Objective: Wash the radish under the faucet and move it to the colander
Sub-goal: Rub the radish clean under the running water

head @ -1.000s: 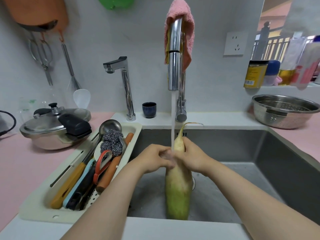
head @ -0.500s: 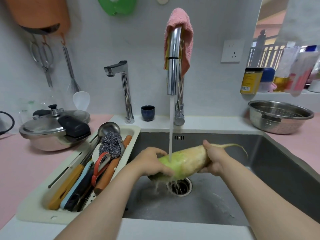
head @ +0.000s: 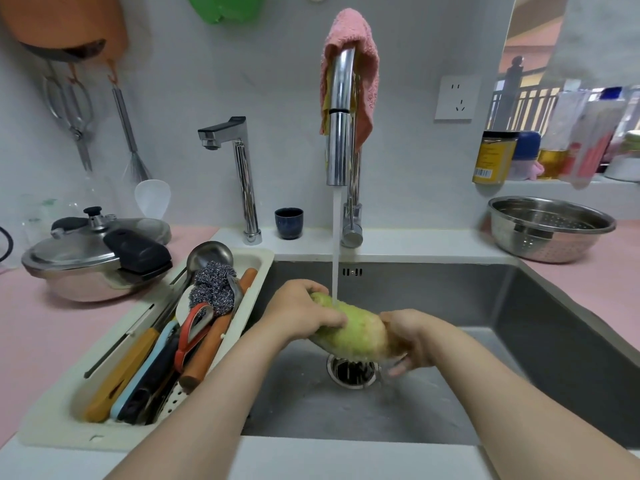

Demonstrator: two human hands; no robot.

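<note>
The radish lies under the faucet stream; left hand fingers curl round one end, right hand fingers cup the other.

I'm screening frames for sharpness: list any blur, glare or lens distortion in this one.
Head view: on the right hand, the fingers are blurred under the radish, amid splashing water; the left hand is sharp. Head view: bright highlights streak the chrome faucet. Head view: the wide-angle lens makes the hanging whisk lean.
</note>
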